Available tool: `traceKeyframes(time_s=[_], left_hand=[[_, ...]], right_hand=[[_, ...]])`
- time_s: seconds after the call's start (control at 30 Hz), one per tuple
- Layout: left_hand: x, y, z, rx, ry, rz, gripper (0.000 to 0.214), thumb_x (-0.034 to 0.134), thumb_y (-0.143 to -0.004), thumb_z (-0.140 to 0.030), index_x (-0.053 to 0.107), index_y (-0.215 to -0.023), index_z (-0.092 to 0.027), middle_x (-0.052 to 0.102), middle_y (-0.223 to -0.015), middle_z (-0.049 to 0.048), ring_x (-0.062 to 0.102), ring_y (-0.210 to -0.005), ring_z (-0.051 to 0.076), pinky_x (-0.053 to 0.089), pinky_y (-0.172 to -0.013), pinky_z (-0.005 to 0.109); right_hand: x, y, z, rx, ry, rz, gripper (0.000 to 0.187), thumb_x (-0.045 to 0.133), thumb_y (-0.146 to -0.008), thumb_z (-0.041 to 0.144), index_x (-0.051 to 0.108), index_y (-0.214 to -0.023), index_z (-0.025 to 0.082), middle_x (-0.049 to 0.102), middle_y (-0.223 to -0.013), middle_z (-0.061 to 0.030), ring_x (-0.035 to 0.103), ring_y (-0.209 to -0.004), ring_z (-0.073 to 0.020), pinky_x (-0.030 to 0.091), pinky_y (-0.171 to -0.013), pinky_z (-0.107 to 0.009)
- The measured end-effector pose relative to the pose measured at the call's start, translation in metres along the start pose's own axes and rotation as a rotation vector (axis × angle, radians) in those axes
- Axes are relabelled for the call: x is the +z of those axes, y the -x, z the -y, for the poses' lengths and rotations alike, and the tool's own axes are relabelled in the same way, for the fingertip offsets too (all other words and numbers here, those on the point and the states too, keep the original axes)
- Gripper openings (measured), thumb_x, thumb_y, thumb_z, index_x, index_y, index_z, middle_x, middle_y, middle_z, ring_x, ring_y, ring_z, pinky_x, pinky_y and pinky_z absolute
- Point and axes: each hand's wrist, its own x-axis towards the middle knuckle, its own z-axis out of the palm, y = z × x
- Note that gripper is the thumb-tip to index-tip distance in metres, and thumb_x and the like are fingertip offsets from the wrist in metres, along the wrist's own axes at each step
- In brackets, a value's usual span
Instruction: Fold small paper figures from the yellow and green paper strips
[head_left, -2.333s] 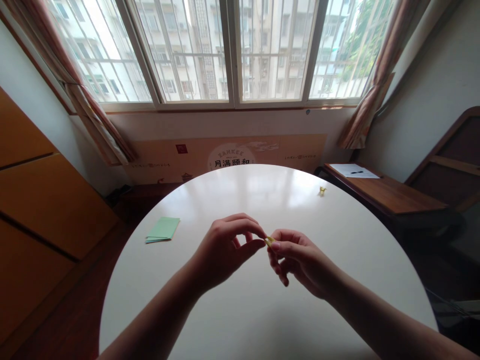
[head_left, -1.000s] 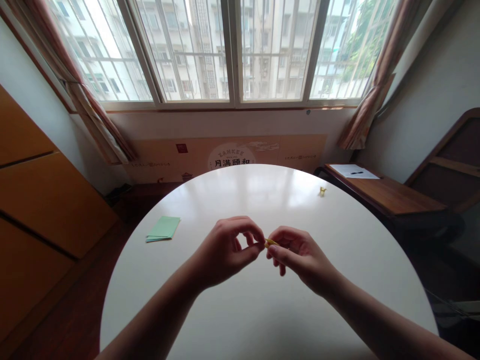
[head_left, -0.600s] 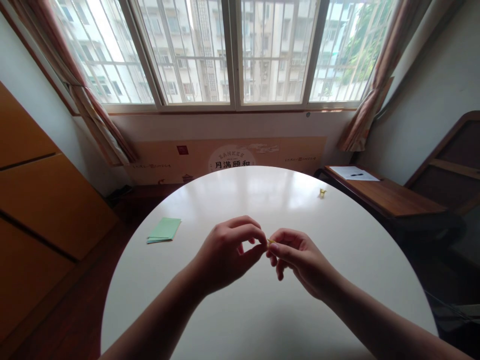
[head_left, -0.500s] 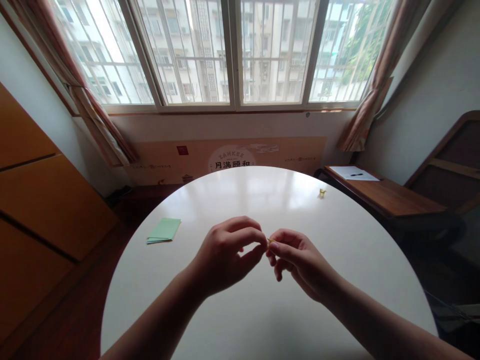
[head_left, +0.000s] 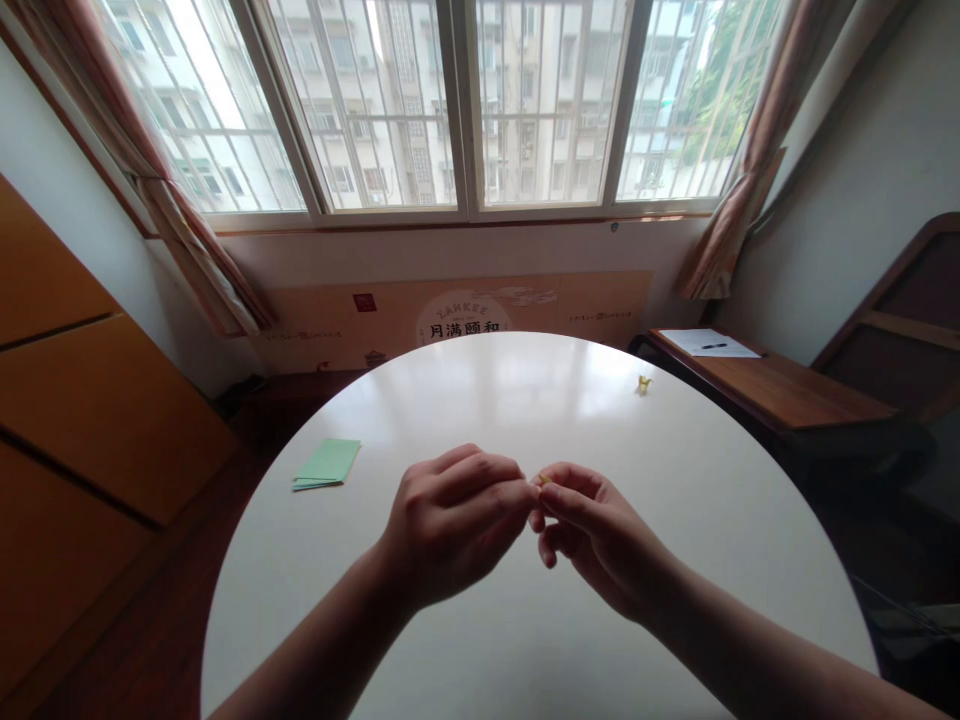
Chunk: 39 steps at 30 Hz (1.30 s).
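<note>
above the middle of the glossy round worktop [head_left: 540, 640], the right hand [head_left: 589, 510] pinches a tiny yellow piece [head_left: 544, 481] between thumb and finger, seemingly steadying it for fine work. the left hand [head_left: 459, 510] meets it, thumb hidden; i can't tell whether its grip is closed. farther off, flat green sheets [head_left: 330, 462] lie stacked at left, perhaps kept aside; beyond, right, sits a small angular yellow figure [head_left: 643, 385].

Left hand [head_left: 459, 512] now more tightly curled
</note>
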Motion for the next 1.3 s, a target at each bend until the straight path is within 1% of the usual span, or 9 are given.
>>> traceKeyframes(time_s=[0.17, 0.4, 0.6, 0.73, 0.9, 1.0, 1.07, 1.17, 1.3], left_hand=[[0.000, -0.001, -0.002, 0.007, -0.005, 0.007, 0.020, 0.075, -0.078, -0.004, 0.070, -0.092, -0.017, 0.069, -0.080, 0.0048, 0.061, -0.068, 0.015, 0.050, -0.060, 0.027], [-0.003, -0.001, -0.002, 0.052, -0.056, 0.016, 0.024, 0.074, -0.078, -0.005, 0.070, -0.099, -0.017, 0.071, -0.082, 0.0044, 0.059, -0.066, 0.014, 0.049, -0.058, 0.026], [-0.007, -0.003, -0.006, 0.106, -0.160, 0.077, 0.019, 0.071, -0.082, -0.007, 0.068, -0.098, -0.017, 0.071, -0.081, 0.0029, 0.059, -0.065, 0.014, 0.050, -0.057, 0.026], [-0.007, -0.004, -0.007, 0.116, -0.193, 0.094, 0.019, 0.070, -0.082, -0.008, 0.068, -0.099, -0.018, 0.071, -0.080, 0.0024, 0.060, -0.064, 0.014, 0.050, -0.057, 0.026], [-0.007, -0.003, -0.007, 0.070, -0.142, 0.034, 0.020, 0.074, -0.077, -0.007, 0.068, -0.092, -0.017, 0.071, -0.082, 0.0034, 0.059, -0.064, 0.014, 0.049, -0.057, 0.027], [-0.005, -0.002, -0.007, 0.012, -0.108, -0.016, 0.019, 0.074, -0.076, -0.006, 0.068, -0.090, -0.017, 0.071, -0.082, 0.0033, 0.060, -0.066, 0.014, 0.050, -0.059, 0.026], [-0.002, -0.001, -0.007, -0.032, -0.096, -0.048, 0.018, 0.074, -0.077, -0.006, 0.068, -0.090, -0.017, 0.070, -0.081, 0.0028, 0.061, -0.067, 0.013, 0.051, -0.061, 0.026], [0.005, 0.001, -0.008, -0.085, -0.082, -0.072, 0.017, 0.074, -0.080, -0.009, 0.069, -0.093, -0.019, 0.071, -0.082, 0.0020, 0.064, -0.068, 0.013, 0.052, -0.063, 0.025], [0.012, 0.003, -0.010, -0.114, -0.075, -0.097, 0.019, 0.073, -0.082, -0.010, 0.070, -0.097, -0.020, 0.072, -0.085, 0.0025, 0.067, -0.072, 0.014, 0.054, -0.064, 0.024]], right_hand=[[-0.002, 0.000, 0.000, -0.009, 0.014, 0.015, 0.019, 0.086, -0.073, 0.030, 0.073, -0.078, 0.017, 0.063, -0.065, -0.0003, 0.054, -0.059, -0.0107, 0.048, -0.047, -0.019], [-0.001, 0.000, 0.002, -0.023, 0.018, -0.003, 0.020, 0.086, -0.071, 0.032, 0.073, -0.076, 0.017, 0.061, -0.065, 0.0001, 0.053, -0.058, -0.0108, 0.048, -0.046, -0.019], [0.000, 0.001, 0.002, -0.103, 0.087, -0.012, 0.021, 0.085, -0.072, 0.032, 0.073, -0.077, 0.017, 0.061, -0.066, -0.0006, 0.053, -0.060, -0.0120, 0.049, -0.047, -0.021], [0.001, 0.001, 0.001, -0.107, 0.076, -0.019, 0.020, 0.084, -0.073, 0.033, 0.072, -0.076, 0.017, 0.060, -0.065, 0.0000, 0.052, -0.058, -0.0113, 0.049, -0.046, -0.020], [0.000, -0.001, 0.003, -0.123, 0.035, 0.004, 0.017, 0.080, -0.078, 0.031, 0.070, -0.075, 0.016, 0.059, -0.065, 0.0007, 0.050, -0.055, -0.0095, 0.047, -0.046, -0.019], [-0.002, -0.001, 0.005, -0.131, 0.026, -0.005, 0.017, 0.078, -0.080, 0.030, 0.069, -0.074, 0.017, 0.059, -0.066, 0.0000, 0.050, -0.057, -0.0102, 0.046, -0.046, -0.019], [-0.002, 0.000, 0.005, -0.137, 0.021, -0.012, 0.017, 0.078, -0.080, 0.030, 0.069, -0.074, 0.017, 0.059, -0.066, -0.0004, 0.051, -0.059, -0.0108, 0.046, -0.046, -0.018], [-0.002, 0.000, 0.005, -0.131, 0.011, -0.025, 0.018, 0.081, -0.078, 0.031, 0.071, -0.075, 0.017, 0.060, -0.065, 0.0000, 0.050, -0.056, -0.0098, 0.045, -0.046, -0.018], [0.000, -0.001, 0.003, -0.105, -0.005, -0.039, 0.020, 0.083, -0.075, 0.034, 0.073, -0.077, 0.017, 0.060, -0.061, 0.0007, 0.050, -0.052, -0.0090, 0.045, -0.045, -0.018]])
